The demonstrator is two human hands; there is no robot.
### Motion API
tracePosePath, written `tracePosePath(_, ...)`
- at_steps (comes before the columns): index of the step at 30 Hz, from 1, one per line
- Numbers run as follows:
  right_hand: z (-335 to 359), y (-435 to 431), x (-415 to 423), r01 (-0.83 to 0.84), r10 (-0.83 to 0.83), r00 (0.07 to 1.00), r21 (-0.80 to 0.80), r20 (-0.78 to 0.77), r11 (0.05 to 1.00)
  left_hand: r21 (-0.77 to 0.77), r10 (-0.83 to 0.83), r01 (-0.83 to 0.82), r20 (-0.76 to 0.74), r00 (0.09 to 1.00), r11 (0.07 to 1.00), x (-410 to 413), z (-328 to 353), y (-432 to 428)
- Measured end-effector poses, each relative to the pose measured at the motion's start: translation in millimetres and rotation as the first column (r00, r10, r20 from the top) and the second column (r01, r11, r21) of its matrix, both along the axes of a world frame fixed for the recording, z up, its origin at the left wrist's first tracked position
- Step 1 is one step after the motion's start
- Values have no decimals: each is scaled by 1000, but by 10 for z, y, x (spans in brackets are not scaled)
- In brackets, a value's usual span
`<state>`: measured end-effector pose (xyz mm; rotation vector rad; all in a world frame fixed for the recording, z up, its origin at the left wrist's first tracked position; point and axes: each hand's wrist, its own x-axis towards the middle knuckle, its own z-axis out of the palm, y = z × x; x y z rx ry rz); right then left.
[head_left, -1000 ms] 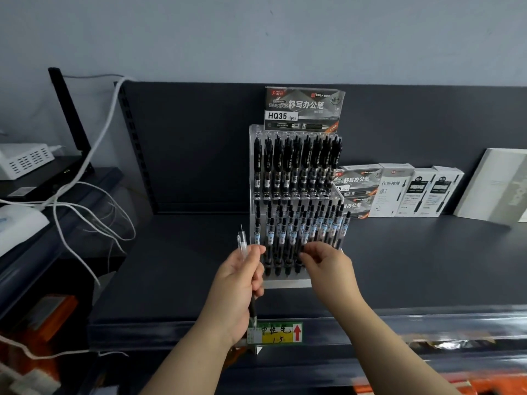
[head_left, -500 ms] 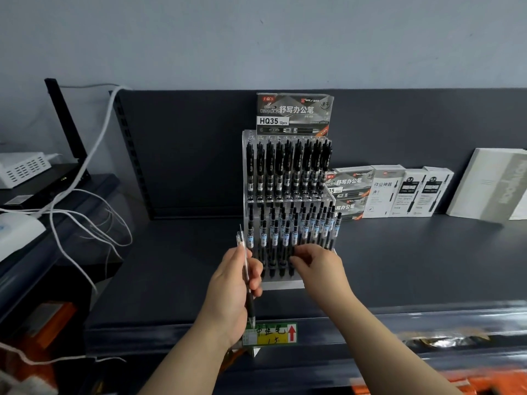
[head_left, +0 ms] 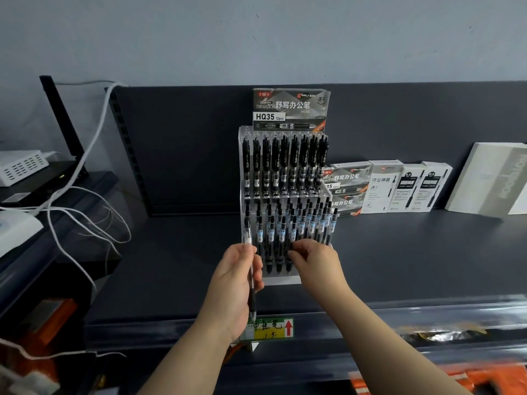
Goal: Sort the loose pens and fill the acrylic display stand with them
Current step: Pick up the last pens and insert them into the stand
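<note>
On the shelf: stand (head_left: pixel 285 195) sits upright at the middle, facing the person, so both tiers can be reached from the front.
Upper tier: a full row of black pens (head_left: pixel 285 163), clips up, upright in the holes.
Lower tier: more pens (head_left: pixel 296 223), packed close and leaning slightly; the left end looks thinner, probably where a slot is free.
Left hand (head_left: pixel 236 280): closed around one or more clear-barrelled pens (head_left: pixel 251 269), held upright, tip down, just left of the stand; likely kept there as ready stock, already turned the way the slots need. How many it holds I cannot tell.
Right hand (head_left: pixel 313 260): fingers curled at the lower tier's front row, touching the barrels; whether it pinches a pen or only straightens them is unclear.
Boxes (head_left: pixel 399 186): lined up behind and right of the stand, against the back panel, out of the way.
Price tag (head_left: pixel 268 329): on the shelf's front edge, below the left hand.
Progress: stand appears nearly full.
</note>
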<state>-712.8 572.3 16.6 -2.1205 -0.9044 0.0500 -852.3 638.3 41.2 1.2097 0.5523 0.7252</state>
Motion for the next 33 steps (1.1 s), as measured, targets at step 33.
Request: tracePosePath(33, 295, -352, -37, 56, 50, 961, 366, -273, 929, 410, 186, -138, -81, 979, 902, 134, -162, 10)
